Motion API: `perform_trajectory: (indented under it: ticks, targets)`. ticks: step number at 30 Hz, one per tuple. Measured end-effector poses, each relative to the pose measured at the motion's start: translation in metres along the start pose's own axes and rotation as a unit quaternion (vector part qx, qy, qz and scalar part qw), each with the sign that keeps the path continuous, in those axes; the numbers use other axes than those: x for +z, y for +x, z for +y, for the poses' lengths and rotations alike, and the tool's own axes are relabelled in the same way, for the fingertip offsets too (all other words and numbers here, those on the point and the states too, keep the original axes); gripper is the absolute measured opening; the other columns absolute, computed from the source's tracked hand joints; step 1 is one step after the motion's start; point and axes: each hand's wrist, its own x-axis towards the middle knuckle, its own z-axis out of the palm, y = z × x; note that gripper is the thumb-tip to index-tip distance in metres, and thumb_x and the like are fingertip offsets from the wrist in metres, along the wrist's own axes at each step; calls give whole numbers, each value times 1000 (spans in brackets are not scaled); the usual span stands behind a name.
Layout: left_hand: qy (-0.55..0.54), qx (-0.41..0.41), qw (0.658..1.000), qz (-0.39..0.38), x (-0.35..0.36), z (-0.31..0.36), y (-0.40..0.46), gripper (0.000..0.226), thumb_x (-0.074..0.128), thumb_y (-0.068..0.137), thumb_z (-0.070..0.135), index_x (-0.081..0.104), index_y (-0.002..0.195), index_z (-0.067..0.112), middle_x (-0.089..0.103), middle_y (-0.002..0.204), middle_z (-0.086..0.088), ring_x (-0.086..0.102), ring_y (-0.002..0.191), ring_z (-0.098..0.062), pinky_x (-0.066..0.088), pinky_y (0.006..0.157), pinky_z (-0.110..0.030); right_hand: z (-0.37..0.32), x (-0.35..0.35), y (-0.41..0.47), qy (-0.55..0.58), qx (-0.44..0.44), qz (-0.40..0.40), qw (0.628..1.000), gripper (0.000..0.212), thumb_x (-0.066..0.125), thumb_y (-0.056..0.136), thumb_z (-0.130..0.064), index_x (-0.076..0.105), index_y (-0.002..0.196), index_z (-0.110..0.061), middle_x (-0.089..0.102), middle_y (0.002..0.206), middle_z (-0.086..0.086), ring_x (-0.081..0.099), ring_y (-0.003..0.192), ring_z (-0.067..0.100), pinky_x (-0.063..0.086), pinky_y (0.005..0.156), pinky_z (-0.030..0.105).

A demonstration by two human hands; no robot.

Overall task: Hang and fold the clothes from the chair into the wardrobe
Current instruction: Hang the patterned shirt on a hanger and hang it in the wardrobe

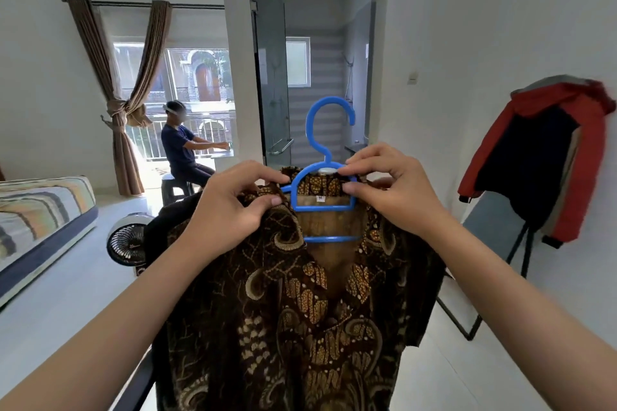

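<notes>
A brown batik shirt (300, 310) hangs on a blue plastic hanger (329, 157), held up in front of me with its front open. My left hand (233, 203) pinches the collar and shoulder cloth on the left of the hanger. My right hand (390, 187) pinches the collar on the right, fingertips by the hanger's neck. The hanger's hook points up, free of any rail. No wardrobe is in view.
A red and dark jacket (541, 157) hangs on a black stand at the right wall. A striped mattress (40, 220) lies at the left, a small fan (127, 243) on the floor beside it. Another person (183, 150) sits by the window. A glass bathroom door (270, 77) stands ahead.
</notes>
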Motion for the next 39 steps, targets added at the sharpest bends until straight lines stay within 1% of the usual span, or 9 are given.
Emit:
perform_trajectory:
  ticks: [5,11,16,20,23,26,28,34,39]
  targets:
    - [-81,-37,996,9,-42,2,-13,44,77,72,1,68,85,42,67,81,17,55,58,-11,48,63,-20,-36,-2,-45,-58,-23,17,998,24,62,84,-31,66,108,-35,59,121,-5,54,119,9,43,99,27]
    - [-155,-10,987,-42,-104,6,-50,56,77,71,-3,68,92,49,70,90,2,53,65,-17,50,72,-30,-99,42,-88,-152,-81,67,983,34,65,87,-17,64,118,-28,63,90,6,61,84,17,50,77,35]
    - [-228,9,972,-49,-140,11,-75,55,78,67,-5,61,96,39,67,87,23,55,71,-6,47,74,-11,-163,59,-115,-209,-65,107,970,36,66,85,-27,64,120,-36,56,85,-5,56,79,15,50,70,40]
    - [-230,102,967,-47,-145,33,-87,48,76,73,1,68,95,42,69,92,10,62,78,-8,50,77,-18,-214,44,-132,-259,-24,120,958,35,64,85,-34,64,120,-35,56,83,-2,56,78,17,50,71,39]
    - [-200,231,951,-53,-144,54,-93,38,71,77,-1,68,111,17,65,106,2,61,93,-6,47,87,-18,-253,26,-147,-301,-1,126,945,34,69,86,-27,64,119,-35,58,81,-3,55,77,15,47,69,30]
    - [-134,324,935,-49,-139,72,-101,51,67,77,-7,61,124,13,55,118,-5,53,76,-11,47,81,-21,-291,11,-161,-343,21,135,929,39,69,85,-22,63,116,-44,57,79,-13,56,76,12,46,68,31]
    - [-75,367,926,-55,-135,83,-108,59,62,77,-10,56,130,15,49,126,-7,51,85,-12,47,83,-22,-314,6,-172,-370,33,142,917,39,70,84,-24,64,113,-49,56,79,-14,56,77,12,47,69,35]
    - [-131,399,905,-66,-131,140,-137,68,50,76,-10,46,139,17,42,141,-4,49,122,-25,46,96,-40,-394,3,-228,-437,71,187,877,45,70,83,-26,59,109,-61,56,80,-13,56,77,10,49,67,40]
    - [-237,390,887,-70,-131,196,-171,57,52,85,-6,51,135,19,53,131,-6,57,112,-19,50,89,-34,-471,-4,-296,-483,127,260,827,35,68,86,-23,63,107,-51,59,81,-7,56,77,15,49,67,44]
